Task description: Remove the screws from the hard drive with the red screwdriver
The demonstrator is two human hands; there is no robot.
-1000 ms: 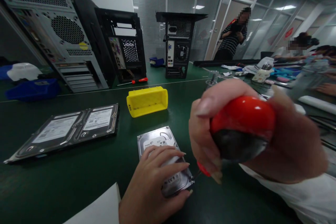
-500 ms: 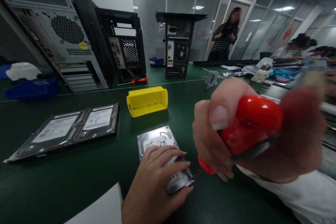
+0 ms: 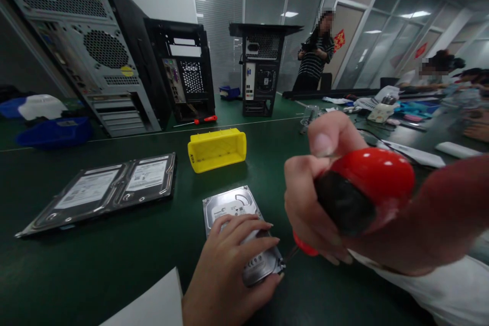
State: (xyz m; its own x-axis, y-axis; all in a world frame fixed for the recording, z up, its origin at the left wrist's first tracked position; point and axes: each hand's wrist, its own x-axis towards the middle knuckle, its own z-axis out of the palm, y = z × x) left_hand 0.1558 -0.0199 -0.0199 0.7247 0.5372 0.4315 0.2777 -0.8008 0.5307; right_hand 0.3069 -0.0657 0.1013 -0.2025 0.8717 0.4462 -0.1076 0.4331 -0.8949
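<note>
Saw a wide green counter (image 3: pixel 76 285) under everything. Saw a tall computer case (image 3: pixel 110 48) at the back left, then a smaller black case (image 3: pixel 191 75) close beside it and another black case (image 3: pixel 260 74) a bit farther right. Saw two dark hard drives (image 3: pixel 148 173) side by side at the left, and a yellow bin (image 3: pixel 219 136) near the middle.

Next in size, saw the right hand (image 3: pixel 397 242), curled tight around the fat red screwdriver (image 3: pixel 374 175), and the left hand (image 3: pixel 235 265), with fingers a little apart and thumb bent in at the near end, holding down the silver hard drive (image 3: pixel 227 208). Found that silver hard drive flat on the counter, just in front of the yellow bin and right of the two dark hard drives. Last, saw the thin metal rod (image 3: pixel 292 253) of the screwdriver, slanting to the near right corner of the silver hard drive.

Looked like a screw-turning step. Could not be sure of a screw there, in so small and dark a spot. Called next for a firm push, a slow twist of the right hand, and a steady left hand.
</note>
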